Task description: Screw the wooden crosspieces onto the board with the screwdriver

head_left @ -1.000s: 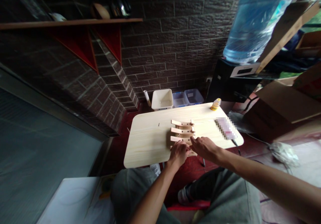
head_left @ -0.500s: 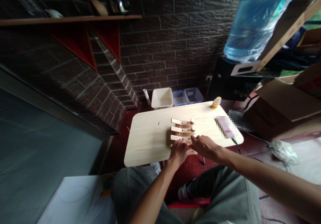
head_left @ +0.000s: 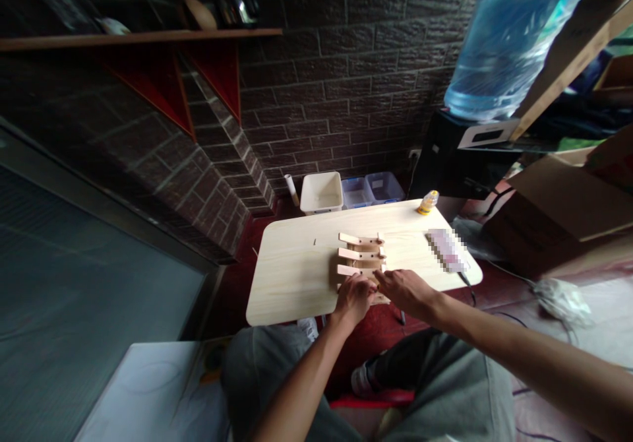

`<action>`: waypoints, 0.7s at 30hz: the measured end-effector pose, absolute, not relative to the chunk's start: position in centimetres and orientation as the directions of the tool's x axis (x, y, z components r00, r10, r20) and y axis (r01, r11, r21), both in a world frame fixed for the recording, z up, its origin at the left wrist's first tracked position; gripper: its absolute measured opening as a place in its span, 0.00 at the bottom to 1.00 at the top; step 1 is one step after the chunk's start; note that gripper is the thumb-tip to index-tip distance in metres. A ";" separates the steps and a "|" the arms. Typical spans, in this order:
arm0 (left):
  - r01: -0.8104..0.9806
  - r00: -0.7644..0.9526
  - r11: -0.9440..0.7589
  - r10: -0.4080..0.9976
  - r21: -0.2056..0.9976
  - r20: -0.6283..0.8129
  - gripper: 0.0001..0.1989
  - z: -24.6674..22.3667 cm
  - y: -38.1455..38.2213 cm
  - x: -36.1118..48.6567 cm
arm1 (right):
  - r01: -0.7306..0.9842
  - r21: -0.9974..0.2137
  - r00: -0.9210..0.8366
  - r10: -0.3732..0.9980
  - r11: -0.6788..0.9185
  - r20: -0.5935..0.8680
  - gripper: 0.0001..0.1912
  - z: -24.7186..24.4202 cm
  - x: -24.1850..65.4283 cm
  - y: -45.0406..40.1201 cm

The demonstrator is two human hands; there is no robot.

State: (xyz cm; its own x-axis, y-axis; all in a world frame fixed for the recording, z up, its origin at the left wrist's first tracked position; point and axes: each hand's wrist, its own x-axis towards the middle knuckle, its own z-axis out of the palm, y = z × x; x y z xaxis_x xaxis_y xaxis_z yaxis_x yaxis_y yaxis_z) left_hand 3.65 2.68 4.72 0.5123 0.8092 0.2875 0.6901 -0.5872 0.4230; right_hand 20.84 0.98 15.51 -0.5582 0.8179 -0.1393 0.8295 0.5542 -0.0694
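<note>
A light wooden piece with several parallel slats point(head_left: 353, 254) rests near the front edge of the table. Dark holes or screws dot its slats, and small pegs stand at their right ends. My left hand point(head_left: 353, 295) has its fingers curled over the near end of this piece. My right hand point(head_left: 403, 289) is closed right beside it, fingertips almost meeting the left ones. A small yellowish spot shows between the fingers, but what they pinch is mostly hidden. Both hands cover much of the nearest slats.
The pale table point(head_left: 291, 277) carries a small dark screw-like piece point(head_left: 315, 241), a yellow-and-clear bottle point(head_left: 428, 202) and a blurred-out phone-like object point(head_left: 446, 249) with a cable. Behind it stand a white bin point(head_left: 321, 192) and blue bins point(head_left: 383, 187). A cardboard box point(head_left: 558, 211) sits at right.
The view has shifted slightly. My right hand's fingers have turned a little, while both hands stay at the near end of the wooden piece.
</note>
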 end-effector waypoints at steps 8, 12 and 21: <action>0.691 0.521 -0.580 0.813 0.431 0.260 0.05 4.9 2.6 3.6 | 0.880 -0.014 -0.470 0.864 0.476 -0.177 0.15 16.5 20.9 0.6; 0.699 0.505 -0.553 0.831 0.454 0.234 0.05 5.5 2.5 3.7 | 0.807 -0.111 -0.590 0.797 0.580 -0.128 0.14 15.8 21.3 0.8; 0.701 0.507 -0.567 0.823 0.434 0.257 0.06 5.4 2.3 3.6 | 0.861 -0.070 -0.508 0.839 0.505 -0.197 0.16 15.8 20.5 1.4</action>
